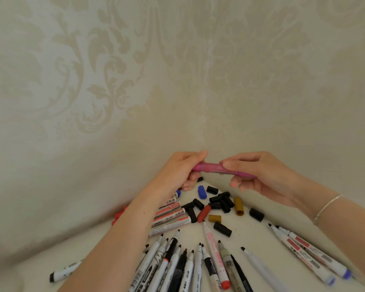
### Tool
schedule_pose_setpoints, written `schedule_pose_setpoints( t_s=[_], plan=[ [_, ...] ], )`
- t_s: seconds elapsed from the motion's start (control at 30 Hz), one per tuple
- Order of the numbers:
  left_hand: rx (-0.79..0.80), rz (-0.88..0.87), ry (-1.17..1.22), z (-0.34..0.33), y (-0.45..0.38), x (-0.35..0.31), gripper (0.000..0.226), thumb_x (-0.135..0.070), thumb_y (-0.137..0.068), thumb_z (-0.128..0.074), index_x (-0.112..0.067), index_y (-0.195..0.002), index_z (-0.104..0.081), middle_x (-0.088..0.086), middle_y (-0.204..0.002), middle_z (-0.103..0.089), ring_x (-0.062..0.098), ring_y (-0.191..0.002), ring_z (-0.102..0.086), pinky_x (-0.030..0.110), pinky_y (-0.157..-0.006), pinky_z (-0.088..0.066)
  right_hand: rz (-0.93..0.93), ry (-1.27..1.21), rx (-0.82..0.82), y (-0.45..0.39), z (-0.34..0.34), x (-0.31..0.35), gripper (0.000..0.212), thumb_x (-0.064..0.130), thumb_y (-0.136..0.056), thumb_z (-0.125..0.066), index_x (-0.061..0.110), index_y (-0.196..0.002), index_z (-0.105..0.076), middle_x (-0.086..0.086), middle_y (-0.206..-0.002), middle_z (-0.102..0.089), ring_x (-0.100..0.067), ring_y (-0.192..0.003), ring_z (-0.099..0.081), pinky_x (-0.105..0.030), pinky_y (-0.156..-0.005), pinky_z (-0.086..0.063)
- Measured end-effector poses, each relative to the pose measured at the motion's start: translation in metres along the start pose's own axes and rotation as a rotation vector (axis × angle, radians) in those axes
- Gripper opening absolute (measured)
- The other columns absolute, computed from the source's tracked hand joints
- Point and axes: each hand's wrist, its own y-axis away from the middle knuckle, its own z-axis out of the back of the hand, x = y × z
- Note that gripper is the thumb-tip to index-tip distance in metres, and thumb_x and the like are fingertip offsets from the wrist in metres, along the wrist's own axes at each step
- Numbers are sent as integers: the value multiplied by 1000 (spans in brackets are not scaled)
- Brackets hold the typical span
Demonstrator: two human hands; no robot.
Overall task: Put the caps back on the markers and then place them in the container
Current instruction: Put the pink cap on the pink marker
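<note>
Our left hand (178, 171) and right hand (259, 173) both pinch the pink marker (215, 167), held level between them above the loose caps (219, 202).

One pink marker (215, 167) held above the cap pile, two gold caps (238, 205), one blue cap (201, 192), one red cap (204, 213), about a dozen black caps (222, 228).

A home room, judging by the cream damask wallpaper (114, 81) meeting in a corner.

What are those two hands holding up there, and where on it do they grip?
A pink marker. The left hand grips its cap end; the right hand pinches the barrel, thumb on top.
</note>
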Motion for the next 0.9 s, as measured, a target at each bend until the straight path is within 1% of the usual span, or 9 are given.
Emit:
schedule_pose_setpoints(
  t_s=[0.1, 0.17, 0.27, 0.4, 0.5, 0.57, 0.7, 0.83, 0.9],
  plan=[
    [-37, 40, 45, 6, 2, -5, 37, -30, -98, -48, -5, -72, -57, 1, -43, -41, 13, -33, -33, 20, -36, -28, 29, 251, 159, 4, -9, 3, 31, 16, -79, -70, 19, -110, -69, -12, -96, -74, -14, -37, -47, -20, -36, -40],
    [-46, 107, 67, 7, 4, -3, 40, -32, -99, -45, -9, -69, -56, 4, -45, -52, 16, -34, -48, 23, -40, -36, 83, 350, 145, 0, -17, 1, 27, 13, -83, -68, 23, -108, -70, -12, -88, -73, -12, -34, -34, -17, -33, -27],
    [-62, 155, 88, 6, 3, 2, 41, -34, -100, -42, -9, -71, -58, 8, -52, -63, 19, -42, -61, 23, -42, -41, 147, 404, 82, -7, -25, 1, 22, 10, -83, -70, 21, -101, -72, -11, -70, -66, -10, -33, -29, -17, -32, -22],
    [-135, 82, 105, -4, -1, 9, 38, -33, -97, -51, -4, -75, -61, 5, -47, -57, 15, -35, -53, 20, -37, -39, 216, 472, 27, -10, -26, 3, 16, 12, -79, -74, 17, -94, -75, -7, -60, -63, -4, -31, -31, -12, -34, -25],
    [-206, 28, 95, -10, -4, 10, 32, -29, -93, -60, 1, -86, -62, 5, -44, -46, 12, -32, -36, 18, -35, -30, 243, 472, 7, -9, -25, 5, 17, 9, -79, -74, 13, -95, -76, -9, -58, -62, -3, -29, -35, -8, -34, -26],
    [-240, 9, 118, -11, -5, 9, 22, -22, -92, -62, -1, -85, -60, 6, -45, -41, 11, -33, -29, 18, -34, -23, 247, 455, 2, -8, -26, 6, 16, 11, -78, -75, 15, -93, -77, -10, -58, -62, -4, -29, -32, -8, -34, -25],
    [-298, -24, 190, -11, -6, 7, 6, -6, -90, -56, -2, -87, -58, 4, -48, -38, 8, -32, -27, 16, -34, -18, 257, 471, -4, -10, -30, 12, 15, 15, -76, -77, 15, -92, -77, -11, -60, -64, -4, -29, -35, -9, -33, -26],
    [-337, -52, 218, -10, -7, 8, 9, -2, -89, -54, 4, -89, -60, 2, -45, -38, 9, -33, -25, 17, -35, -17, 264, 466, -1, -14, -32, 13, 16, 16, -76, -78, 13, -92, -77, -10, -58, -64, -5, -29, -34, -9, -33, -24],
    [-344, -43, 210, -10, -7, 10, 8, -3, -89, -54, 2, -86, -60, 5, -49, -36, 9, -34, -25, 18, -35, -17, 225, 430, 4, -18, -32, 10, 15, 16, -76, -78, 13, -90, -78, -8, -56, -64, -7, -32, -28, -14, -32, -21]
  ],
)
